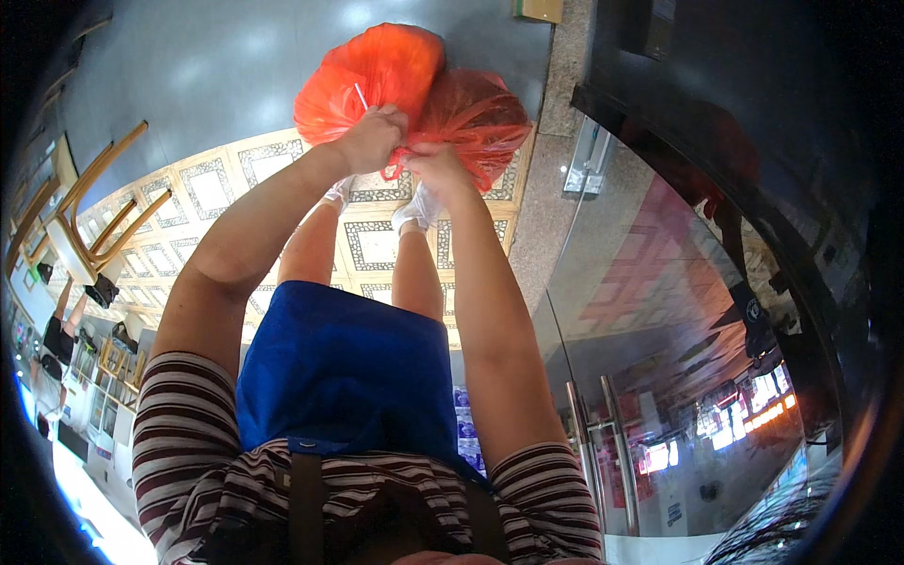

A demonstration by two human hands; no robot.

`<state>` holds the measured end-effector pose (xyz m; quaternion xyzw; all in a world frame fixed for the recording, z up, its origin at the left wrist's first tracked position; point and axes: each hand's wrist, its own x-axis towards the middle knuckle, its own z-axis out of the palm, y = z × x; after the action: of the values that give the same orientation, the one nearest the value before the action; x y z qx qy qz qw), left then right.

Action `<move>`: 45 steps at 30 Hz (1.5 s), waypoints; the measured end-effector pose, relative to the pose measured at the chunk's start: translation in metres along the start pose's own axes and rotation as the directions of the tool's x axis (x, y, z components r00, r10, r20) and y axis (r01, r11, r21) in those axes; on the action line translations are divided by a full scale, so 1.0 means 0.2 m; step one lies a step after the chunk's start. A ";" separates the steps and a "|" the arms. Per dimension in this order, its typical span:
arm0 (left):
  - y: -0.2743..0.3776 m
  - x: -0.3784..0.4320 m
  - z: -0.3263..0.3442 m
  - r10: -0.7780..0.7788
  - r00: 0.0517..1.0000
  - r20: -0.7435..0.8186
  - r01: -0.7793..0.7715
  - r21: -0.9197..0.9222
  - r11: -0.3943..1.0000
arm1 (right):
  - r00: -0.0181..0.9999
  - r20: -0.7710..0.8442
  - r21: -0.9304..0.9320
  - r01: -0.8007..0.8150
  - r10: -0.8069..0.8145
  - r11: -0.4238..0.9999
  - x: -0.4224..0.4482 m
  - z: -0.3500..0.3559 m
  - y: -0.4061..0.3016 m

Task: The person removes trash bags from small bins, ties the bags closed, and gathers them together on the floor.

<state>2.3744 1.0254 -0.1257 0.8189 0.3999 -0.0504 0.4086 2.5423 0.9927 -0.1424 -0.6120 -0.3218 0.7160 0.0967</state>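
Two full red plastic bags are held together in front of me, beyond my feet. The left one is a brighter orange-red bag [374,67], with a thin white stick at its side. The right one is a darker, see-through red bag [473,106]; its contents cannot be made out. My left hand [374,138] grips gathered plastic between the bags. My right hand [436,166] is closed on the gathered top of the darker bag, close beside the left. A small red loop of plastic hangs between my hands.
A glass door [607,296] with metal handles [621,452] stands at the right, beside a stone strip [540,191]. Wooden chairs [92,247] and people are at the far left. The patterned tile floor [212,187] meets grey floor ahead. A cardboard-coloured box [538,10] lies at the top.
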 end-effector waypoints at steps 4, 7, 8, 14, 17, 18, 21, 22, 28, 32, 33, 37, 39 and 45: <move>0.06 -0.13 -0.01 -0.249 0.841 -0.481 0.010 -0.446 0.895 | 0.895 0.199 0.236 -0.439 0.399 0.867 -0.04 -0.05 -0.12; 0.21 -0.19 0.10 -0.676 0.699 -0.232 0.313 -0.751 0.582 | 0.853 0.353 0.393 -0.508 0.384 0.766 0.02 -0.11 -0.06; 0.21 -0.20 0.19 -0.702 0.693 -0.164 0.270 -0.843 0.465 | 0.852 0.356 0.395 -0.509 0.384 0.765 0.01 -0.11 -0.05; 0.01 -0.24 0.40 -0.767 0.638 -0.062 0.320 -0.885 0.338 | 0.894 0.190 0.345 -0.448 0.406 0.825 -0.04 -0.07 -0.13; -0.21 -0.30 0.32 -0.744 0.645 -0.175 0.580 -0.522 0.625 | 0.952 0.131 0.337 -0.305 0.277 0.891 0.00 -0.23 -0.04; -0.28 -0.33 0.29 -0.739 0.644 -0.197 0.612 -0.446 0.653 | 0.941 0.071 0.231 -0.339 0.331 0.912 0.00 -0.29 -0.03; -0.32 -0.26 0.22 -0.689 0.658 -0.302 0.596 -0.349 0.723 | 0.959 -0.119 -0.010 -0.259 0.256 0.966 0.06 -0.41 0.02; -0.29 -0.24 0.24 -0.697 0.648 -0.306 0.537 -0.465 0.703 | 0.964 -0.217 -0.151 -0.187 0.151 0.971 0.03 -0.42 0.07; 0.16 -0.42 0.23 -0.651 0.757 0.057 0.047 -0.998 -0.034 | 0.956 0.074 0.124 -0.292 0.284 0.948 -0.17 -0.15 -0.07; 0.36 -0.36 0.10 -0.605 0.795 0.035 0.007 -0.999 -0.050 | 0.974 0.184 0.527 -0.211 0.132 0.823 -0.25 0.00 -0.04; 0.37 -0.37 0.09 -0.631 0.772 0.083 0.049 -0.996 -0.071 | 0.978 0.197 0.666 -0.187 0.071 0.722 -0.27 0.03 -0.06; 0.27 -0.39 0.10 -0.566 0.822 0.067 -0.149 -0.933 -0.327 | 0.982 0.190 0.635 -0.138 0.020 0.760 -0.31 0.06 -0.11; 0.24 -0.39 0.10 -0.501 0.855 0.135 -0.110 -0.896 -0.431 | 0.973 0.229 0.634 -0.132 -0.023 0.762 -0.26 0.03 -0.08; 0.20 -0.41 0.17 -0.466 0.850 0.244 0.022 -0.902 -0.432 | 0.939 0.309 0.119 -0.196 0.151 0.973 -0.20 0.06 -0.16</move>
<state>2.3552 0.9374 -0.0904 0.0020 0.4968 0.3143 0.8089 2.5315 0.9914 -0.0915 -0.5142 -0.2231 0.8277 0.0285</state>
